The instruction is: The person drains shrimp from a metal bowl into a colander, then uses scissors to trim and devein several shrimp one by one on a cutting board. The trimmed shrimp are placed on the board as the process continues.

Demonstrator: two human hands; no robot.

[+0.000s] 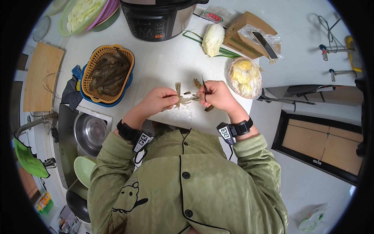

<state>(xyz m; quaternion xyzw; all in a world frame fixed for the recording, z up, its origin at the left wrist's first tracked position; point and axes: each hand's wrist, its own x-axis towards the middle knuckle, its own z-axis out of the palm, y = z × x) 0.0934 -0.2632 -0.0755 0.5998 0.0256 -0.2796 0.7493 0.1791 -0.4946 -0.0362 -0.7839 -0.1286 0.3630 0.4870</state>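
Observation:
My left hand (pixel 157 101) pinches a raw grey shrimp (pixel 183 100) between thumb and fingers, just above the white countertop (pixel 149 73). In my right hand (pixel 215 93) is a slim dark tool (pixel 204 84), possibly tweezers or small scissors; its exact kind is hidden by the fingers. The right fingertips are close to the held shrimp's legs; I cannot tell whether they touch. Parts of another shrimp (pixel 197 83) show on the counter around my right hand. A small dark fragment (pixel 187 92) lies between my hands, and wet drops (pixel 182 113) dot the counter below.
Left stands an orange basket (pixel 84 73) of shrimp inside a blue basin (pixel 106 104), near the steel sink (pixel 90 131). A pressure cooker (pixel 157 22) stands behind. To the right are a napa cabbage (pixel 213 39), a cardboard box (pixel 247 35) and a plastic-wrapped bowl (pixel 245 77).

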